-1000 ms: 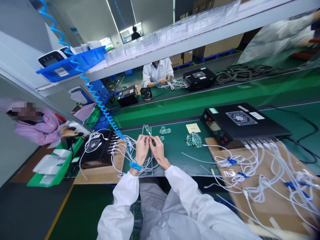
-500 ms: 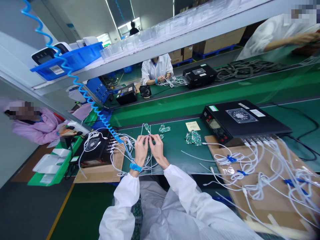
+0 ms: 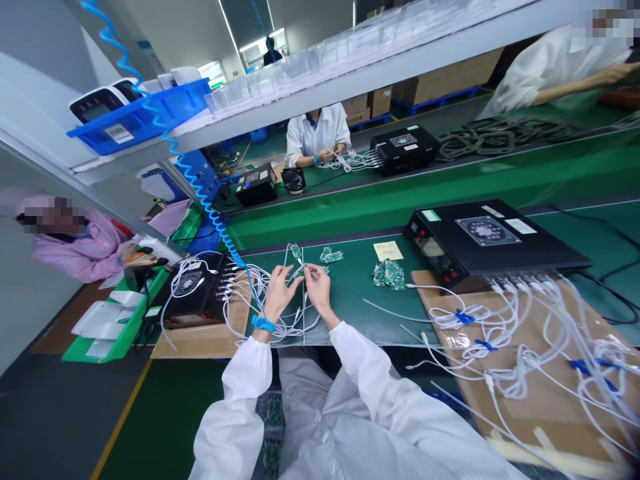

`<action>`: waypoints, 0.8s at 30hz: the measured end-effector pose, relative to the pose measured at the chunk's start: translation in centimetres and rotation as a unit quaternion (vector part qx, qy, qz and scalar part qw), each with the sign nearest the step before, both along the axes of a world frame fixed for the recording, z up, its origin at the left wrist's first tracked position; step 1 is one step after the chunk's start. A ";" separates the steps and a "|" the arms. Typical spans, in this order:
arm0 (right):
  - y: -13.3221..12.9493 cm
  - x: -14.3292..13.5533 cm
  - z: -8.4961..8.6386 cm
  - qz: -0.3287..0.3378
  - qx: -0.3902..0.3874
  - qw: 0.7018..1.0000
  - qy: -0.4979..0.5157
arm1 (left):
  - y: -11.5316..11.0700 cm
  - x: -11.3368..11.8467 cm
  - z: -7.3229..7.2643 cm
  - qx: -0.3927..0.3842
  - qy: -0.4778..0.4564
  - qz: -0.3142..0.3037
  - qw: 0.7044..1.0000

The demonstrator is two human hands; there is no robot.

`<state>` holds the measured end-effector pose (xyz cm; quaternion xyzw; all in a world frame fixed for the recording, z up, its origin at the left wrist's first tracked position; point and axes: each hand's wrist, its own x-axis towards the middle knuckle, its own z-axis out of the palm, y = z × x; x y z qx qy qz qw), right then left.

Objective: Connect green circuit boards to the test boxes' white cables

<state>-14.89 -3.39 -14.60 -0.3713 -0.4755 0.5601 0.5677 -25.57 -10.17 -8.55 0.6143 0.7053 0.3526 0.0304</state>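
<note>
A small green circuit board [image 3: 299, 271] is tilted between my two hands above the green bench. My right hand [image 3: 318, 288] pinches its upper end between thumb and fingers. My left hand [image 3: 281, 293], wearing a blue wristband [image 3: 263, 324], has its thumb and forefinger spread around the board's lower end; whether they touch it is unclear. Just beyond my fingers lies another circuit board [image 3: 296, 251] with a white cable plugged into it. Several loose boards [image 3: 331, 255] sit to its right. White cables [image 3: 290, 323] run beneath and left of my hands.
A pile of circuit boards [image 3: 389, 274] lies by a paper note [image 3: 388, 251]. Black power boxes [image 3: 495, 240] with bundled white cables [image 3: 520, 373] flank me on cardboard. A coiled blue hose [image 3: 200, 193] hangs at left, under a shelf [image 3: 350, 90]. Co-workers sit opposite and at left.
My left thumb and forefinger have spread from a pinch and moved slightly up. A circuit board now shows between my hands. White cable ends now show on the bench below them.
</note>
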 end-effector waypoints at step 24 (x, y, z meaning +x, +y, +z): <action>4.2 -1.3 0.4 0.067 -0.002 0.987 -0.144 | -0.3 -2.0 -5.1 -0.120 0.073 0.024 0.990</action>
